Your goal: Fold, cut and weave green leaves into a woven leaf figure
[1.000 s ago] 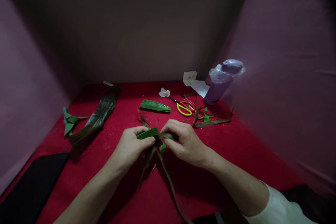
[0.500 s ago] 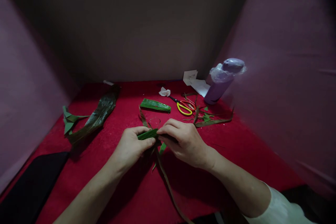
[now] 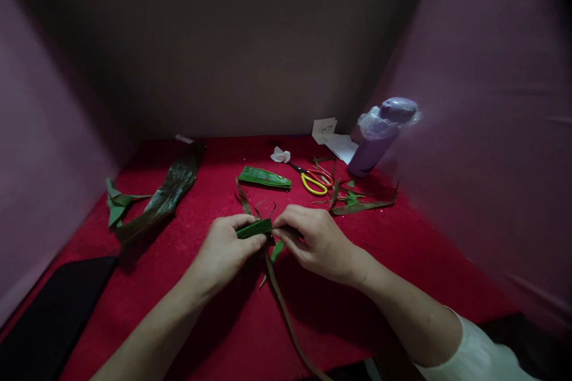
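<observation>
My left hand (image 3: 227,250) is closed around a folded green leaf (image 3: 254,229), thumb in front and fingers behind. Against the leaf's right end, my right hand (image 3: 315,243) pinches with thumb and forefinger; what sits between these fingertips is too small to make out. A long thin brownish leaf strip (image 3: 286,312) hangs from beneath the left hand toward the table's front edge. Another dry strip (image 3: 242,196) pokes up behind the left fingers. Under the right fingertips shows a green leaf scrap (image 3: 277,250).
Behind the hands lie another folded leaf (image 3: 264,178), scissors (image 3: 314,183) with yellow and red handles, and crumpled tissue (image 3: 280,155). Leaf scraps (image 3: 353,209), white cards (image 3: 340,147) and a purple bottle (image 3: 370,152) stand right. A wide dark leaf (image 3: 167,193), a green folded leaf piece (image 3: 118,205) and a black object (image 3: 62,309) are left.
The right fingers worked at the leaf's end, closing in and then drawing slightly back to a pinch. The brownish piece they held a second ago no longer shows. The left hand kept its hold.
</observation>
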`<action>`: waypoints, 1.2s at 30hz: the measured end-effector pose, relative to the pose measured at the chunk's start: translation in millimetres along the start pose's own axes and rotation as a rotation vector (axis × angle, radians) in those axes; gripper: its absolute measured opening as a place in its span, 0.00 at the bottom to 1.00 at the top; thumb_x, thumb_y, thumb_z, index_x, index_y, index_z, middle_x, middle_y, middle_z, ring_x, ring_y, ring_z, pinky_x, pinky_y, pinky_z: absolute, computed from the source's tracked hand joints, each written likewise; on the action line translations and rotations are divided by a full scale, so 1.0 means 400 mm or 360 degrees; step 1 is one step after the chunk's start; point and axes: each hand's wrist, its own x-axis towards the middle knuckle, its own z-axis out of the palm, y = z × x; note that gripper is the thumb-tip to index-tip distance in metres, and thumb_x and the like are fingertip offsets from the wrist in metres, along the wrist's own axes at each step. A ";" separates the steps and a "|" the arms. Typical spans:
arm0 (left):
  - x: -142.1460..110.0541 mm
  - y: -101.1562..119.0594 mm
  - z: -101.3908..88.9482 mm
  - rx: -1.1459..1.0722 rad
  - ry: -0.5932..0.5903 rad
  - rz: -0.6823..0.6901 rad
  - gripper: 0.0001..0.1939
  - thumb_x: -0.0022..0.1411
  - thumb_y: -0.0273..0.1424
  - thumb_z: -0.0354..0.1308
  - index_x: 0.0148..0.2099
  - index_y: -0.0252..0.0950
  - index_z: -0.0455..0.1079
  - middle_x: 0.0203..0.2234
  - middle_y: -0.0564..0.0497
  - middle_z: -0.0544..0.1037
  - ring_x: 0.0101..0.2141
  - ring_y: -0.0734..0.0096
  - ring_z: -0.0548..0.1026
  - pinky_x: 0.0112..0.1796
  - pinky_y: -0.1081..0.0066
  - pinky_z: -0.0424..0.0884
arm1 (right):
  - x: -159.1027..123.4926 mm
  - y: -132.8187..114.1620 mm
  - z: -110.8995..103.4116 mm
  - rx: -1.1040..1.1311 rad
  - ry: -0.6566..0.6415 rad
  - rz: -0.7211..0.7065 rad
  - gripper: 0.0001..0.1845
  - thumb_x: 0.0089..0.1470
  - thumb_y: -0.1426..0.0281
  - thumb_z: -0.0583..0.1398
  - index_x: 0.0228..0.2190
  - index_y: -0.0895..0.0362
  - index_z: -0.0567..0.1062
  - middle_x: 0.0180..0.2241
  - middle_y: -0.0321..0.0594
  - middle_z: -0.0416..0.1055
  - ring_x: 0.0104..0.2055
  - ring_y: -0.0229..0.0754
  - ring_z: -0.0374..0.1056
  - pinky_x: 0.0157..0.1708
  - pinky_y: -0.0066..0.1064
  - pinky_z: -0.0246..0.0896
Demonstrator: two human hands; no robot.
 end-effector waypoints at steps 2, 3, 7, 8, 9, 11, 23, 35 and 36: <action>0.000 -0.001 0.000 -0.0017 0.0013 0.0000 0.10 0.45 0.30 0.61 0.32 0.30 0.72 0.18 0.57 0.68 0.19 0.78 0.62 0.21 0.76 0.57 | 0.001 -0.005 -0.003 0.0045 -0.0036 0.0035 0.04 0.56 0.72 0.56 0.31 0.59 0.71 0.28 0.37 0.68 0.29 0.35 0.61 0.30 0.26 0.53; 0.000 -0.003 0.001 -0.0031 0.0015 0.0006 0.10 0.44 0.30 0.62 0.32 0.30 0.72 0.18 0.57 0.68 0.20 0.78 0.62 0.21 0.76 0.57 | 0.001 -0.008 -0.004 0.0078 -0.0060 0.0060 0.04 0.55 0.72 0.56 0.30 0.59 0.71 0.27 0.37 0.68 0.28 0.34 0.61 0.30 0.25 0.53; 0.001 -0.006 0.003 -0.0052 -0.0017 0.0013 0.11 0.45 0.30 0.61 0.33 0.30 0.73 0.19 0.56 0.69 0.20 0.78 0.63 0.21 0.76 0.58 | 0.007 -0.011 -0.004 0.0263 -0.0151 0.0237 0.04 0.53 0.73 0.57 0.28 0.59 0.72 0.24 0.34 0.68 0.26 0.33 0.60 0.28 0.24 0.52; 0.001 -0.005 0.004 -0.0055 -0.0022 0.0004 0.11 0.45 0.30 0.61 0.33 0.30 0.73 0.18 0.56 0.69 0.19 0.78 0.63 0.21 0.77 0.58 | 0.009 -0.010 -0.003 0.0316 -0.0161 0.0294 0.05 0.53 0.73 0.57 0.27 0.59 0.72 0.23 0.34 0.68 0.25 0.32 0.59 0.27 0.24 0.52; 0.000 -0.004 0.005 -0.0058 -0.0028 -0.0003 0.10 0.45 0.30 0.61 0.33 0.30 0.73 0.18 0.57 0.69 0.19 0.79 0.62 0.20 0.77 0.58 | 0.010 -0.008 -0.001 0.0367 -0.0163 0.0348 0.05 0.54 0.72 0.57 0.27 0.59 0.72 0.23 0.33 0.67 0.25 0.32 0.59 0.26 0.24 0.51; -0.003 0.002 0.006 -0.0065 -0.0041 -0.0014 0.09 0.45 0.29 0.61 0.32 0.31 0.73 0.17 0.57 0.69 0.18 0.79 0.62 0.20 0.77 0.57 | 0.012 -0.005 0.003 0.0456 -0.0150 0.0426 0.06 0.54 0.72 0.57 0.27 0.59 0.72 0.22 0.33 0.67 0.24 0.32 0.57 0.25 0.24 0.50; -0.005 -0.002 0.003 -0.0056 -0.0082 -0.0004 0.08 0.46 0.29 0.61 0.31 0.31 0.72 0.17 0.57 0.69 0.18 0.79 0.62 0.19 0.78 0.57 | 0.018 0.008 0.011 0.0695 -0.0195 0.0537 0.05 0.51 0.72 0.57 0.27 0.59 0.71 0.22 0.32 0.64 0.24 0.32 0.56 0.24 0.23 0.51; -0.008 0.007 0.005 -0.0061 -0.0089 -0.0024 0.08 0.46 0.29 0.62 0.31 0.30 0.72 0.17 0.57 0.68 0.18 0.80 0.62 0.19 0.78 0.57 | 0.015 0.003 0.009 0.0579 -0.0115 0.0484 0.03 0.50 0.74 0.59 0.26 0.60 0.72 0.21 0.32 0.66 0.24 0.32 0.57 0.25 0.23 0.51; -0.008 0.006 0.005 -0.0065 -0.0088 -0.0024 0.09 0.46 0.29 0.62 0.32 0.31 0.72 0.17 0.57 0.68 0.18 0.80 0.62 0.19 0.78 0.57 | 0.015 0.003 0.011 0.0573 -0.0111 0.0485 0.03 0.50 0.74 0.59 0.26 0.59 0.72 0.21 0.32 0.65 0.24 0.31 0.57 0.25 0.23 0.51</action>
